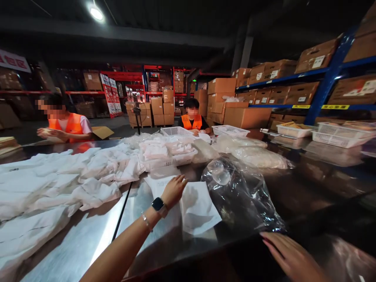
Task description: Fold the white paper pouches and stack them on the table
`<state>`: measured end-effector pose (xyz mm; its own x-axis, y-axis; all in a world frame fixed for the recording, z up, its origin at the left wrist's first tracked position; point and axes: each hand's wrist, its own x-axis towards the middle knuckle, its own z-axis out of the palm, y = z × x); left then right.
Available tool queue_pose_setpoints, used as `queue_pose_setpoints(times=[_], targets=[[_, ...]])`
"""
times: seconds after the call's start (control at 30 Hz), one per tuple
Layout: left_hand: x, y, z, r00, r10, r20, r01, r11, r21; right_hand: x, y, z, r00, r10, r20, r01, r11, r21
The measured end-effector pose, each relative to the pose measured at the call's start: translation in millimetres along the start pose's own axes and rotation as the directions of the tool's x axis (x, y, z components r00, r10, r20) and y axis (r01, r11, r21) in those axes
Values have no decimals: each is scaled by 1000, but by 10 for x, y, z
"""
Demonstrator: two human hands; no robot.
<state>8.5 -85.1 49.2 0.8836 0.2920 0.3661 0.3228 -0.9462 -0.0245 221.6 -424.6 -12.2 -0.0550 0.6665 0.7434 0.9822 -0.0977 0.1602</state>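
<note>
My left hand, with a smartwatch on its wrist, is over a soft white sheet, fingers bent at its upper edge; the thumb is hidden. Paper or cloth, I cannot tell which. Another white piece with faint print shows just beyond that hand. At the table's front edge my right hand is open, fingers extended and holding nothing visible. Its fingertips are close to a crumpled clear plastic bag. Round clear discs lie on the bag.
White cloth-like pieces heap the metal table on the left. A white basket holds more. Filled clear bags lie behind. Two people in orange vests sit across; trays stand right, boxes on shelves beyond.
</note>
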Motion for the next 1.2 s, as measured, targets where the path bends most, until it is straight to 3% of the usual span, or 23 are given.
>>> queue_pose_setpoints(times=[0.1,0.2,0.27,0.37,0.5,0.63,0.7,0.8,0.93,1.0,1.07,1.13,1.2], targets=[[398,100,228,970,221,102,-201,964,-176,603,-206,469,969,-246,-17,244,967,-67],[535,298,461,959,243,144,-213,957,-197,992,-384,811,938,-329,-111,322,944,-73],[519,401,599,968,205,147,-179,968,-175,992,-451,941,943,-294,-158,289,956,-54],[473,482,726,972,163,167,-135,977,-166,732,-482,1018,957,-218,-194,210,976,-57],[446,469,658,972,156,174,-125,976,-176,461,-404,991,964,-200,-173,193,979,-61],[267,248,433,973,214,93,-197,967,-159,533,-242,1013,982,-165,-95,156,983,-98],[100,92,360,949,291,122,-280,955,-99,639,-189,1087,978,-211,-3,210,975,-67],[-157,-58,352,890,414,191,-418,908,-20,820,-177,1248,927,-367,81,367,930,11],[-375,-7,471,833,531,154,-528,847,-63,972,-186,1396,819,-563,109,541,822,176],[-447,72,532,831,540,131,-527,841,-126,958,-166,1392,791,-586,174,530,799,283],[-531,150,551,857,501,119,-469,855,-223,889,-143,1332,780,-565,269,447,804,392],[-642,220,501,887,445,125,-381,857,-347,794,-150,1228,791,-505,344,312,818,484],[-775,289,386,921,365,138,-262,841,-473,707,-211,1101,835,-399,378,150,827,541]])
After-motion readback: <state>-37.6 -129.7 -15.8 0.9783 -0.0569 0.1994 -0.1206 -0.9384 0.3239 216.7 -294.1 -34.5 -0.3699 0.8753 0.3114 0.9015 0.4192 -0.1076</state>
